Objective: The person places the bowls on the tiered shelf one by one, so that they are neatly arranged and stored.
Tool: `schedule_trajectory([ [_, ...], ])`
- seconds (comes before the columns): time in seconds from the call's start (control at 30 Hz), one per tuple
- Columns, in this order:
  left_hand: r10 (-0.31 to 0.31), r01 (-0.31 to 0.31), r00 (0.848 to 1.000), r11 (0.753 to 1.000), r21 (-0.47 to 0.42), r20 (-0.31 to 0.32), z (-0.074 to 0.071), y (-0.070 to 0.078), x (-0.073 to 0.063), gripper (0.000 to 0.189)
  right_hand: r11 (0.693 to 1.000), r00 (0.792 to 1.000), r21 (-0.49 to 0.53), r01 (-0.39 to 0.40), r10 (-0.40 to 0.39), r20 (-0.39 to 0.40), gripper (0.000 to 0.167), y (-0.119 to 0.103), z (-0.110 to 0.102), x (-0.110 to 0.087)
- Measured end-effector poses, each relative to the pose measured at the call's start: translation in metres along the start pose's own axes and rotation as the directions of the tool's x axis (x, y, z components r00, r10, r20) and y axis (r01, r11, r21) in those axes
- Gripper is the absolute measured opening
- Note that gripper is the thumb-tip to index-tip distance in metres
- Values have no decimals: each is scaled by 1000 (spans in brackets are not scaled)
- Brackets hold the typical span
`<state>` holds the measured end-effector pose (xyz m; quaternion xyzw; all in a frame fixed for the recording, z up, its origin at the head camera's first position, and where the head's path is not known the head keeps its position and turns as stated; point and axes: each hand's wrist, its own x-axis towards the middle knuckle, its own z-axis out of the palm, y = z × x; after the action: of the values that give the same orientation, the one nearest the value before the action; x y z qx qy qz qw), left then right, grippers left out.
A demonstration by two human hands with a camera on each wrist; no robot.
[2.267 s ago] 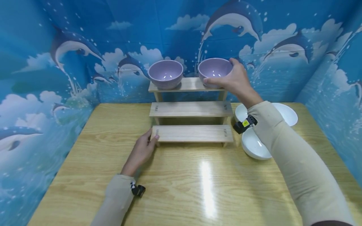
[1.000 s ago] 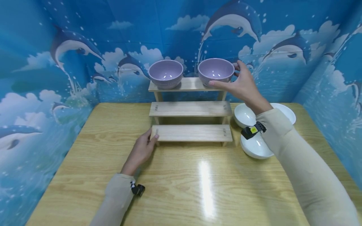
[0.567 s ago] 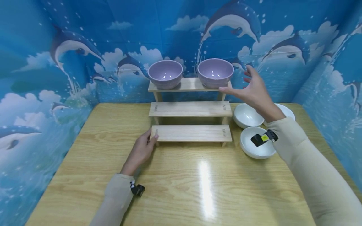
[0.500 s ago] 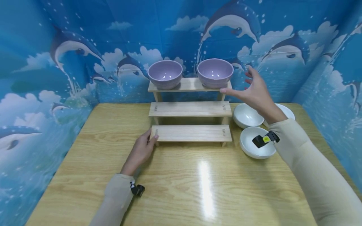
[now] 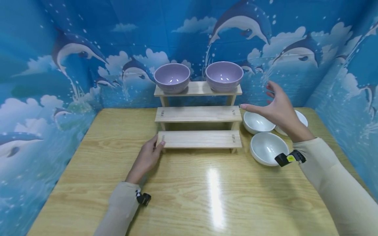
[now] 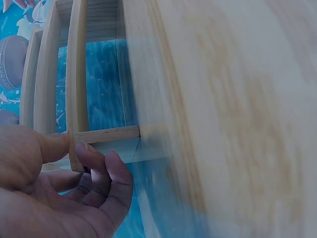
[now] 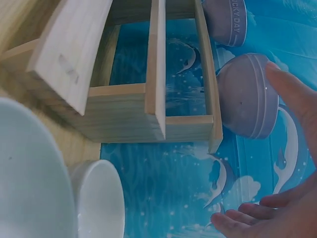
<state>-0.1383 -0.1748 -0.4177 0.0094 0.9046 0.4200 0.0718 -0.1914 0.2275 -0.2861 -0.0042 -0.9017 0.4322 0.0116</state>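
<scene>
A three-tier wooden display stand (image 5: pixel 199 139) stands on the table. Two purple bowls rest upright on its top tier, a left bowl (image 5: pixel 172 80) and a right bowl (image 5: pixel 224 78). My left hand (image 5: pixel 146 159) pinches the left end of the lowest tier; in the left wrist view the thumb lies on one face of the board (image 6: pixel 77 89) and the fingers on the other. My right hand (image 5: pixel 280 111) hangs in the air right of the stand, thumb and fingers spread with nothing between them. The right wrist view shows the nearer purple bowl (image 7: pixel 245 99) beyond the thumb, apart from it.
Right of the stand are three white bowls: a front one (image 5: pixel 267 147), one behind it (image 5: pixel 257 123), and a third (image 5: pixel 302 118) partly hidden by my right hand. A blue dolphin-print cloth (image 5: pixel 133 36) walls in the wooden table (image 5: pixel 189 196).
My right hand has let go of the right purple bowl and moved right and down, toward the white bowls. The bowl stays on the top tier. My left hand keeps its place.
</scene>
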Motion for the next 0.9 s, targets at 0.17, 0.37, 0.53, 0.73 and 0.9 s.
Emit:
schedule_trajectory([
  [0.17, -4, 4, 1000, 1000, -2, 2, 0, 1, 0, 60, 1000, 1000, -17, -5, 6, 12, 128, 11, -4, -8],
  [0.37, -9, 9, 1000, 1000, 0, -2, 1, 1, 0, 60, 999, 999, -39, -23, 24, 23, 128, 27, -7, -20],
  [0.53, -4, 4, 1000, 1000, -1, -2, 0, 0, 0, 61, 998, 998, -44, -45, 47, 35, 126, 42, -8, -31],
  [0.73, -2, 2, 1000, 1000, -4, -3, 0, 0, 1, 60, 997, 996, -28, -77, 78, 52, 122, 62, -8, -43],
  [0.9, -4, 4, 1000, 1000, -4, -2, 0, -1, 1, 61, 995, 993, -25, -93, 95, 74, 121, 74, -8, -51],
])
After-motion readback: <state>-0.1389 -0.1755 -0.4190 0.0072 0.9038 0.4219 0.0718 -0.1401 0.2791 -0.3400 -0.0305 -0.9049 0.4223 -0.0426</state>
